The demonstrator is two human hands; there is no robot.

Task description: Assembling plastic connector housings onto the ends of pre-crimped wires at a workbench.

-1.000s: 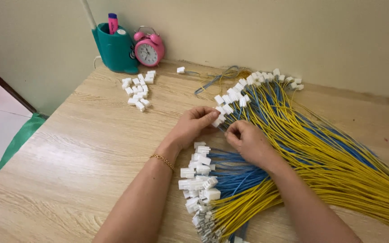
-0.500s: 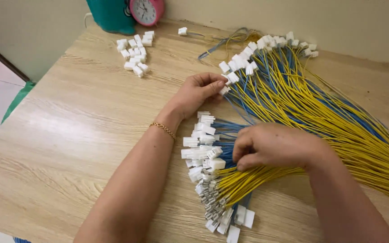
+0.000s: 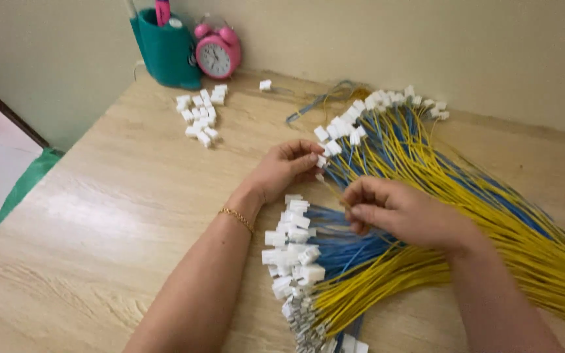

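Wires [image 3: 426, 170], yellow and blue, fanned toward 3 o'clock; my left hand [image 3: 282, 171] pinched 1 white plug [image 3: 322, 161], my right hand [image 3: 400, 212] closed on a wire.

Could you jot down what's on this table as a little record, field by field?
surface: wooden table
left hand: fingers pinch a white connector
right hand: fingers pinch thin wires
wires: yellow and blue, fanned out to the right
connectors on wire ends: one cluster near the wrist, one farther back
loose connectors: small pile, back left
clock: pink, by the wall
cup: teal, beside the clock
bracelet: gold, on left wrist
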